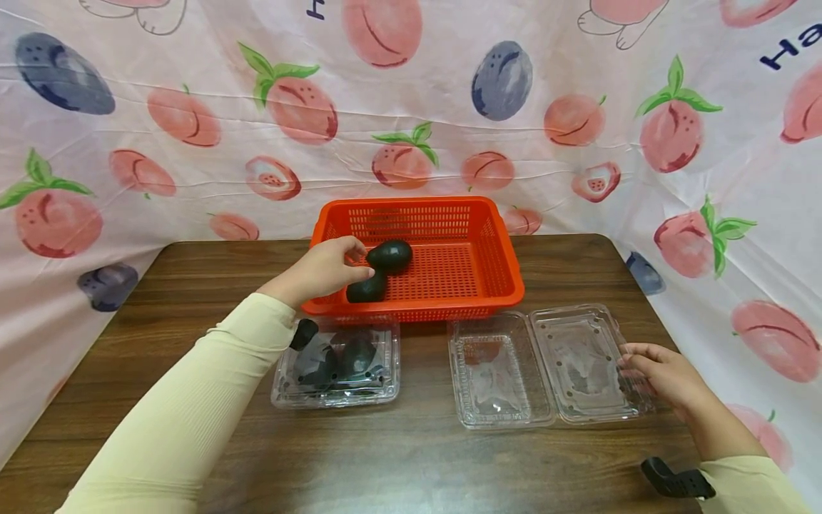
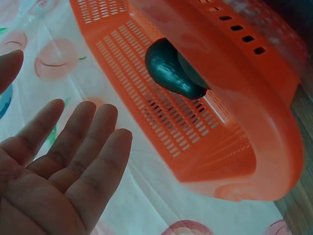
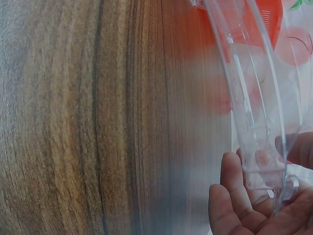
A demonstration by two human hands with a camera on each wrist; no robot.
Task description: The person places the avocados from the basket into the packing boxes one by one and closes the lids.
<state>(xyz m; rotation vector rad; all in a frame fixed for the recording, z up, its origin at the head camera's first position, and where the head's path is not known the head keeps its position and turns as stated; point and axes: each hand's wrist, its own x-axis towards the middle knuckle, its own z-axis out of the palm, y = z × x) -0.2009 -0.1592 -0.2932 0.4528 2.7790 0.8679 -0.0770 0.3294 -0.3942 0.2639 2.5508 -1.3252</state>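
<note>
Two dark green avocados, one farther back (image 1: 393, 256) and one nearer (image 1: 367, 287), lie at the left end of the orange basket (image 1: 449, 312). My left hand (image 1: 330, 268) hovers over that end, thumb and fingers apart around air, close beside the avocados. In the left wrist view its fingers (image 2: 90, 132) are spread and hold nothing. On the right, a clear plastic clamshell box (image 1: 497, 371) lies opened out flat with nothing inside its tray. Between thumb and fingers, my right hand (image 1: 664, 375) pinches the outer edge of its lid (image 1: 581, 364); the right wrist view shows this grip (image 3: 264, 196).
A closed clear clamshell (image 1: 379, 396) with dark avocados inside stands front left, below my left forearm, in front of the basket. Everything rests on a brown wooden table (image 1: 411, 464). A fruit-printed cloth (image 1: 443, 86) hangs behind and along the sides.
</note>
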